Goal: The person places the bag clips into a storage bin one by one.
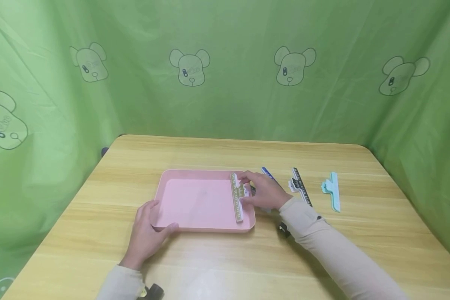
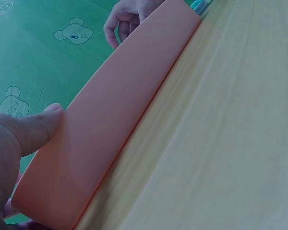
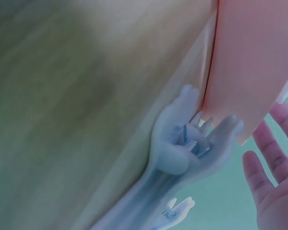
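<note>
A shallow pink tray stands on the table. My left hand grips its near left corner, thumb on the front rim and fingers along the left end. My right hand reaches over the tray's right end and holds a gold ruler-edged clip by its white handle, between thumb and fingertips. The clip lies lengthwise along that end, inside the rim. Just right of the tray, a blue clip is partly hidden by my right hand; a pale clip handle with its spring shows close up in the right wrist view.
Farther right lie a black clip with a white handle and a mint-green clip. The wooden table is enclosed by green curtains printed with bear heads.
</note>
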Available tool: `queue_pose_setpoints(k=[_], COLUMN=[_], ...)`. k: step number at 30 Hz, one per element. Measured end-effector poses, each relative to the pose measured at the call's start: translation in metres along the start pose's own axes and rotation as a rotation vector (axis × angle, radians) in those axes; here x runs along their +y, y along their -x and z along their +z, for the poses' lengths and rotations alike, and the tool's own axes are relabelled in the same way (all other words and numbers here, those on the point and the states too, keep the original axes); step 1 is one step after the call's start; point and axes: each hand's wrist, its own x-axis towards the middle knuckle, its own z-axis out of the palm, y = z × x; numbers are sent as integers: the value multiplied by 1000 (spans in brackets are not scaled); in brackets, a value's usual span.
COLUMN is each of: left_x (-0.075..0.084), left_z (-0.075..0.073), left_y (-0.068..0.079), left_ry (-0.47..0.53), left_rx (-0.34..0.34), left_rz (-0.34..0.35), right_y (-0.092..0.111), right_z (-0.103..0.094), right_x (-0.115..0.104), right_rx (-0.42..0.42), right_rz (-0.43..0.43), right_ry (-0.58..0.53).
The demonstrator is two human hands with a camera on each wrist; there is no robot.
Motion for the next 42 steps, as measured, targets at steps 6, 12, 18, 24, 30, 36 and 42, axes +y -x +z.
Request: queue_pose_setpoints(k=[6, 12, 18, 24, 30, 36, 42], left_x=[0, 0, -1, 0, -1, -1, -3], left_z=[0, 0, 0, -1, -1, -1, 0], left_y=[0, 0, 0, 0, -1, 0, 0], left_ry=[4, -2, -10, -9, -6, -12, -20], left_rx=[-1, 0, 7, 5, 6, 11, 25], left_rz=[2, 9, 23, 24, 21, 33, 56], right_y=[-1, -1, -4, -6, -6, -7, -10], right_z=[0, 0, 1, 1, 0, -4, -6], right_x=[0, -1, -1, -1, -2, -4, -7], right_rx=[-16, -32, -65, -101, -121, -132, -149], right_rz=[12, -2, -8, 23, 27, -23, -76], right_ry=[7, 26, 45, 74, 95, 160, 224])
